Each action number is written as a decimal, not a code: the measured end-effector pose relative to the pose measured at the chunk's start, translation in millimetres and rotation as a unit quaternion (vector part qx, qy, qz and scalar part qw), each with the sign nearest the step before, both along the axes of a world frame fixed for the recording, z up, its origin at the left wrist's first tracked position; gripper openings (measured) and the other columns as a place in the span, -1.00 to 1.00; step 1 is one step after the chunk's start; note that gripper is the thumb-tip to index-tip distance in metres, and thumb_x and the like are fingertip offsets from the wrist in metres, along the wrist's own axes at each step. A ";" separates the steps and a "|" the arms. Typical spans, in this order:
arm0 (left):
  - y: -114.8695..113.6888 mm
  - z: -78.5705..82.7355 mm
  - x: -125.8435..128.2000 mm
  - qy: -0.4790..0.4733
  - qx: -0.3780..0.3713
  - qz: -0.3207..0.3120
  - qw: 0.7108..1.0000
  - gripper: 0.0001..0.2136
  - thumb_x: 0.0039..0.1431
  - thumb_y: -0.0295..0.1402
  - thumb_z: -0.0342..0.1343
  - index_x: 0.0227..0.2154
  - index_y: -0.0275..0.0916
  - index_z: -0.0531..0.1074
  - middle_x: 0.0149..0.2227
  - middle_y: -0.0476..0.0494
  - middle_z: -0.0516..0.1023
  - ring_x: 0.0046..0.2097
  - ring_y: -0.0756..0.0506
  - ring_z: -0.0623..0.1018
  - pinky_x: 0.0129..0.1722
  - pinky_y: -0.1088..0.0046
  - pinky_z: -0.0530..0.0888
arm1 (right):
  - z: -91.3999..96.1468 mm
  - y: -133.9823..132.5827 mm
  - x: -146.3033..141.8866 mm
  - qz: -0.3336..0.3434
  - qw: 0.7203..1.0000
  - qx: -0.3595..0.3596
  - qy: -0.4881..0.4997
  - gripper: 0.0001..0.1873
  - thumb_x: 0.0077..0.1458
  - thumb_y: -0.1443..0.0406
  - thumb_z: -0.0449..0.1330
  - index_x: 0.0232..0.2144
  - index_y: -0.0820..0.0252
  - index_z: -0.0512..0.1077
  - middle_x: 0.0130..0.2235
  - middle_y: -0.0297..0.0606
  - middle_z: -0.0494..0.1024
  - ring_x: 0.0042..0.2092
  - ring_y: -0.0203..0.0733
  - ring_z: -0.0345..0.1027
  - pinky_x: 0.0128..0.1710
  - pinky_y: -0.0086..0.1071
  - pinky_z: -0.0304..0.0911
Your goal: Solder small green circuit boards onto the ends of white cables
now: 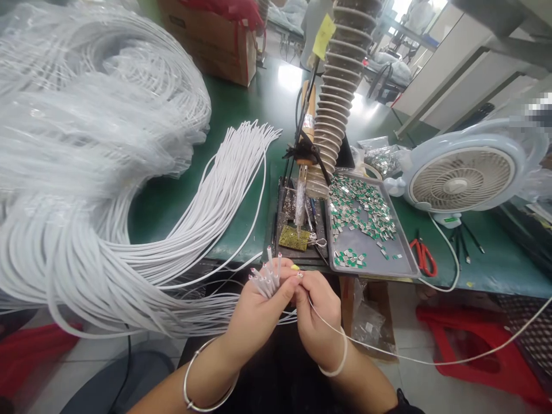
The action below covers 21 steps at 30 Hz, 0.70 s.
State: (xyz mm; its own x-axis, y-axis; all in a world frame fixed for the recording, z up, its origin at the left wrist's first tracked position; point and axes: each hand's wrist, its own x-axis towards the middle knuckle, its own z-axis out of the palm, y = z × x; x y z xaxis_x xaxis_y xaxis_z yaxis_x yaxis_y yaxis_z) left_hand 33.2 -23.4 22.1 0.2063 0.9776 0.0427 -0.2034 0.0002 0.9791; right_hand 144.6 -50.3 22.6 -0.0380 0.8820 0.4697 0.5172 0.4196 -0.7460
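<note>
My left hand (255, 313) is closed around a bunch of white cable ends (266, 277) that stick up from the fist, below the table's front edge. Beside it, my right hand (317, 313) pinches the tip of a single white cable (431, 361) that trails off to the right over the floor. The two hands touch at the fingertips. Just above them a soldering iron (302, 195) hangs tip-down in a stand over a yellow sponge (294, 237). A grey tray (388, 264) to the right holds many small green circuit boards (362, 208).
A large coil of white cables (77, 190) covers the left of the green table (241, 109). A small white fan (463, 178), red scissors (423, 256) and a ribbed hose (340, 86) stand to the right and behind. A cardboard box (215, 40) sits at the back. A red stool (474, 351) is on the floor.
</note>
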 end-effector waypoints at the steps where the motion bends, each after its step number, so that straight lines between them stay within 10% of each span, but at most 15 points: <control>1: 0.5 0.9 -0.2 0.007 0.007 0.000 1.000 -0.86 0.16 -0.37 0.06 -0.47 -0.19 0.48 -0.33 -0.04 0.43 -0.23 -0.02 0.42 -0.15 0.51 0.33 | 0.9 -0.5 0.2 0.010 1.000 -0.002 -0.006 -0.77 0.15 0.50 -0.05 -0.24 0.27 0.37 -0.33 -0.17 0.44 -0.25 -0.26 0.35 -0.22 -0.40 0.32; 12: 3.4 -12.6 -8.8 -0.025 -0.125 0.051 0.991 -0.83 0.09 -0.22 0.13 -0.43 -0.21 0.48 -0.10 -0.10 0.42 -0.46 0.08 0.29 -0.49 0.52 0.21 | 19.2 7.5 73.6 -0.087 0.986 0.016 -0.139 -0.80 0.14 0.44 0.02 -0.23 0.17 0.38 -0.29 -0.23 0.49 -0.24 -0.24 0.38 -0.20 -0.36 0.31; 21: 5.9 -7.4 -5.3 -0.057 -0.159 -0.029 0.985 -0.83 0.16 -0.20 0.05 -0.32 -0.19 0.38 -0.59 0.08 0.34 -0.54 0.07 0.20 -0.52 0.53 0.12 | 32.0 45.1 125.5 -0.078 0.939 -0.176 -0.284 -0.92 0.03 0.35 0.07 -0.41 0.17 0.37 -0.39 -0.25 0.49 -0.34 -0.18 0.36 -0.33 -0.33 0.26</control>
